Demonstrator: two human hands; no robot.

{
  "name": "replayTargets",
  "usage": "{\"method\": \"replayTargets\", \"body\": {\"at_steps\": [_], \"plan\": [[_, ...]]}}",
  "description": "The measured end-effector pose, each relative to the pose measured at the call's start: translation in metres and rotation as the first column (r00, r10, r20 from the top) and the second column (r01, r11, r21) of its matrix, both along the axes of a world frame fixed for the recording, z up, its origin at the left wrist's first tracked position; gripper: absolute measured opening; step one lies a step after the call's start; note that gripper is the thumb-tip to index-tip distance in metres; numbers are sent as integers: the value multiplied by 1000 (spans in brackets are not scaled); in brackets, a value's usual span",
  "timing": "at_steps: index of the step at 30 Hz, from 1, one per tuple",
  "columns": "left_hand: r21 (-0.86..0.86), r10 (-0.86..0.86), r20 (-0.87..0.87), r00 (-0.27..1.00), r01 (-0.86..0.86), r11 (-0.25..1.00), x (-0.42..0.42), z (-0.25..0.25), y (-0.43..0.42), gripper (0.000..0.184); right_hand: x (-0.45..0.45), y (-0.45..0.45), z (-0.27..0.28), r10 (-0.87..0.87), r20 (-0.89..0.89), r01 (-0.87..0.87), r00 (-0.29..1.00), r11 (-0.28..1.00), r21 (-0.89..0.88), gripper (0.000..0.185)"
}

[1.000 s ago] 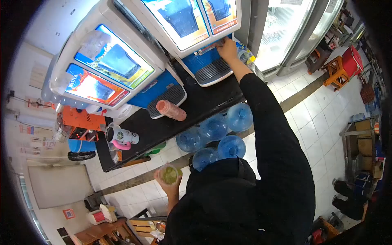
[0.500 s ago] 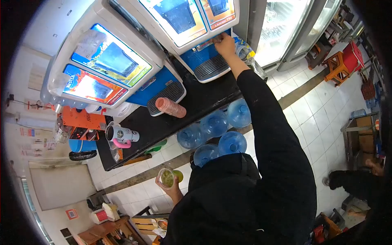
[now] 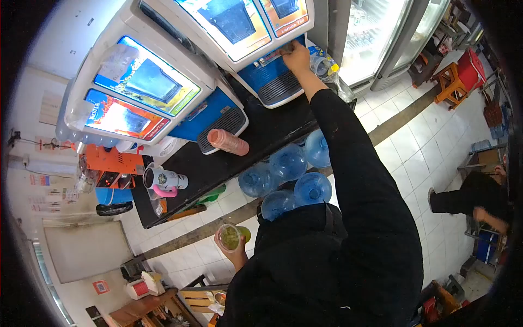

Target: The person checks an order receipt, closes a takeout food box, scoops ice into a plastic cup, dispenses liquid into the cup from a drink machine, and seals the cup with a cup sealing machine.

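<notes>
My left hand (image 3: pixel 238 258) is wrapped round a clear plastic cup (image 3: pixel 222 243) with a green drink in it, held over the floor near my body. My right arm stretches up to the drink dispenser (image 3: pixel 267 84) with the Lemon Tea panel. Under that panel my right hand (image 3: pixel 296 58) is closed at the dispenser's front, above the drip tray. What its fingers grip is dark and too small to make out. A second dispenser (image 3: pixel 210 106) stands to the left. On the black counter (image 3: pixel 261 128) before it is a pink stack of cups (image 3: pixel 229 142).
A white tumbler (image 3: pixel 173 180) with a pink handle stands at the counter's left end, near an orange machine (image 3: pixel 120 163). Several large blue water bottles (image 3: pixel 287 163) sit on the floor by the counter. A lit fridge (image 3: pixel 376 32) is at the right. Another person (image 3: pixel 471 201) is far right.
The view has shifted slightly. My right hand stays at the dispenser and my left hand keeps its hold on the cup. The other person at the far right has moved.
</notes>
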State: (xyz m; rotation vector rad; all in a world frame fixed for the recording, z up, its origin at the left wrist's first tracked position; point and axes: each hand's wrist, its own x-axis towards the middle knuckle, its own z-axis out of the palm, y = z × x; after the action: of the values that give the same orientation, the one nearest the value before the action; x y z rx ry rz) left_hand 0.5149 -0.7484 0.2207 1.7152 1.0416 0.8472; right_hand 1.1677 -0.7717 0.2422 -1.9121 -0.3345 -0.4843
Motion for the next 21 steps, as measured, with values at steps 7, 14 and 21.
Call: {"method": "replayTargets", "body": {"at_steps": [7, 14, 21], "plan": [[1, 43, 1, 999, -43, 999, -2, 5, -3, 93, 6, 4, -12, 0, 35, -2, 999, 999, 36, 44], [-45, 29, 31, 999, -27, 999, -6, 2, 1, 87, 2, 2, -5, 19, -20, -19, 1000, 1000, 17, 44], [18, 24, 5, 1000, -24, 1000, -10, -11, 9, 90, 1, 0, -6, 21, -13, -21, 1000, 1000, 9, 55]]}}
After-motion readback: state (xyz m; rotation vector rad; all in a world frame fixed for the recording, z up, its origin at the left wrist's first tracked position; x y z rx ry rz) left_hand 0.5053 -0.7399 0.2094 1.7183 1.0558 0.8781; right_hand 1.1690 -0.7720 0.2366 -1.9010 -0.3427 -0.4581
